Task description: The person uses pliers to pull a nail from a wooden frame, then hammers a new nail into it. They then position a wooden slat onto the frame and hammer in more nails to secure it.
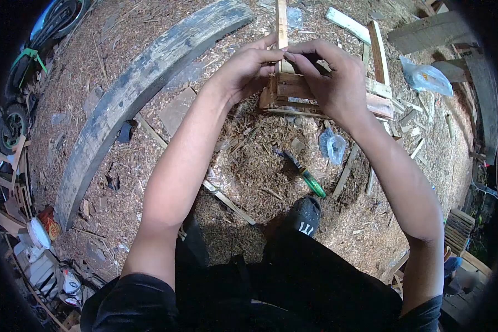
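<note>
A narrow upright wooden strip (281,25) rises from a small frame of wooden slats (296,87) at the top centre. My left hand (248,69) is closed around the strip, its thumb across the front and fingers partly hidden behind. My right hand (337,77) comes in from the other side, thumb and index finger pinched together against the strip beside my left thumb. Whatever is between those right fingertips is too small to make out. Part of the slatted frame is hidden behind my right hand.
A green-handled tool (312,182) lies on the shavings by my shoe (305,213). A clear plastic bag (332,145) is beside it. A long curved timber (144,83) spans the left side. More planks (379,52) and another plastic bag (426,77) lie at right.
</note>
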Motion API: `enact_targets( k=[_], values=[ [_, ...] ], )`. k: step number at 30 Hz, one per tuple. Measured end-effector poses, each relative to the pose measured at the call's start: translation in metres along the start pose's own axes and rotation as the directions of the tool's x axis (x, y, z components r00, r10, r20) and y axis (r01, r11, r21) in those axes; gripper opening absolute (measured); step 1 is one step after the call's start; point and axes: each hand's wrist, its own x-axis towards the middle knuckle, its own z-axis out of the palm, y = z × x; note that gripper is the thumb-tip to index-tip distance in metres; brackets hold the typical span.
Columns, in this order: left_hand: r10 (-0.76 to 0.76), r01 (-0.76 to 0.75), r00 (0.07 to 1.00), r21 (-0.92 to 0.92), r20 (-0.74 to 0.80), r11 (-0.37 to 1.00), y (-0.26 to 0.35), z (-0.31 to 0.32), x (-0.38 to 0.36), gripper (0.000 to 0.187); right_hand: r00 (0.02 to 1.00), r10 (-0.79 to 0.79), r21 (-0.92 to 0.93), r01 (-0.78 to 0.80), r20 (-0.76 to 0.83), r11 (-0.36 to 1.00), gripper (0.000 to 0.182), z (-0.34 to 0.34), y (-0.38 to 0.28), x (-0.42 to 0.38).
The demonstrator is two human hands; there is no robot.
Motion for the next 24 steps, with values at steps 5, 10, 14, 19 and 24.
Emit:
enact_targets(
  k=[5,10,14,19,24],
  values=[
    [0.013,-0.013,0.999,0.008,0.052,1.000,-0.002,-0.006,0.003,0.051,0.998,-0.061,-0.009,0.061,-0.006,0.998,0.008,0.001,-0.001,0.001],
    [0.002,-0.003,0.999,0.020,0.045,1.000,-0.004,-0.009,0.005,0.049,0.991,-0.133,-0.013,0.133,0.002,0.991,0.008,0.001,0.005,0.002],
    [-0.035,0.035,0.999,0.035,0.001,0.999,-0.001,-0.003,0.003,0.050,0.975,-0.222,0.002,0.222,-0.010,0.975,0.014,0.004,0.013,0.004],
    [-0.023,0.023,1.000,0.048,-0.003,0.999,0.007,0.004,-0.003,0.055,0.977,-0.212,0.043,0.211,0.020,0.977,0.025,0.005,0.013,0.005],
    [-0.045,0.044,0.999,0.044,0.028,0.998,0.005,-0.002,-0.001,0.059,0.980,-0.186,0.054,0.182,0.067,0.982,0.029,0.005,0.012,0.006]
  ],
)
